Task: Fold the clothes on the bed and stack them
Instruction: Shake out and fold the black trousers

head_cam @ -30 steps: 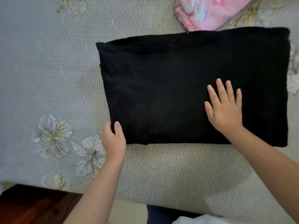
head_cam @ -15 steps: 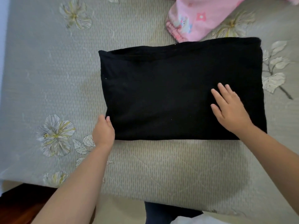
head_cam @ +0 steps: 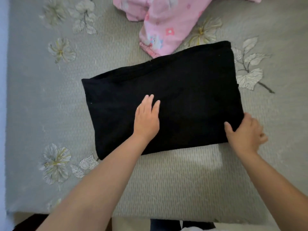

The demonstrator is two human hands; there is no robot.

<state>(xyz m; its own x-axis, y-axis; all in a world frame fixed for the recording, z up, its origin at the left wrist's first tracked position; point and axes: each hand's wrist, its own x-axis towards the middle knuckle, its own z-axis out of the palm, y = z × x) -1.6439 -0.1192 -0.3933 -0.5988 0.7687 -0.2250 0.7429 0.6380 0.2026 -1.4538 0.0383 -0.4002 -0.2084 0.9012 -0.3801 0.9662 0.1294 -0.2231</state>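
A black garment, folded into a rectangle, lies on the grey bedspread and is turned slightly so its right end sits farther back. My left hand lies flat on its middle, fingers straight and pressing down. At the near right corner my right hand grips the edge, thumb on top of the cloth and fingers curled under or beside it. A pink patterned garment lies unfolded just behind the black one.
The bedspread has pale flower and leaf prints. The bed's front edge runs along the bottom of the view, with dark floor and dark clothing below it. The bed's left edge is near the frame's left side.
My left hand left the near left corner and now presses the garment's middle. My right hand slid from the top surface to grip the near right corner. The view shifted back and rotated.
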